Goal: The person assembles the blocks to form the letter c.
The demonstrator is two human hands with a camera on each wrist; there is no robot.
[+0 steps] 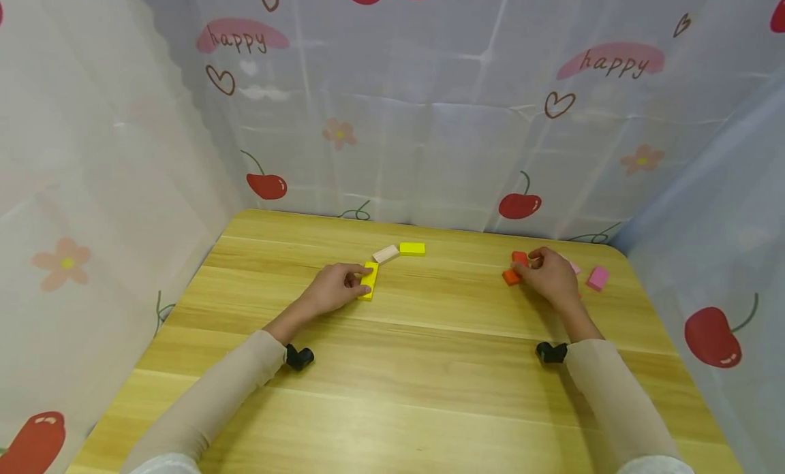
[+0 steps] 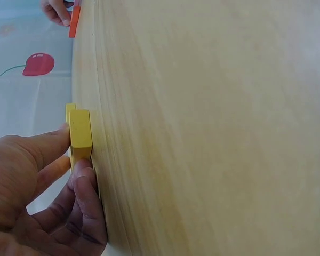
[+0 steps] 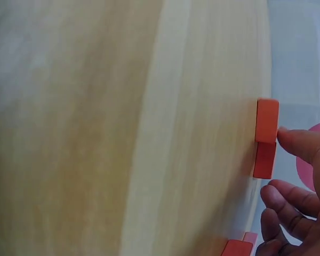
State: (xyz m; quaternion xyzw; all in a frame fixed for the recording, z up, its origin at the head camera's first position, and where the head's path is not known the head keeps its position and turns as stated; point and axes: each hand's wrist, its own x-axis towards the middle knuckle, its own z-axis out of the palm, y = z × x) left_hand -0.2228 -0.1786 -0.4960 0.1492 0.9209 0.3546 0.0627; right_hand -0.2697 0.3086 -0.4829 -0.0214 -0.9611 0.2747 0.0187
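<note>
"What sort of place is it?"

"A wood-grain table, hemmed in by a pale curtain printed with cherries, flowers, hearts and the word 'happy'."

"And the hands?"

"The left hand pinches a yellow block, thumb and fingers clamped on it near the far side of the table. Its long side runs away from the person, leaning slightly to the right."

"Does the right hand hold anything?"

"The right hand grips nothing that I can see. Its thumb and fingers stand apart, the fingers loosely bent. The thumb tip meets the edge of an orange block (whether it presses, I can't tell). A red block touches that one, set at an angle to it."

"What lies just beyond the fingers?"

"By the left hand, a beige block sits slantwise near the far end of the pinched one, and a second yellow block is just beside it, to its right."

"On the other side?"

"A pink block lies to the right of the right hand. A paler pink block is partly hidden behind the hand."

"Anything further out?"

"Beige sleeves, a small black device at the left cuff and another black device at the right."
</note>
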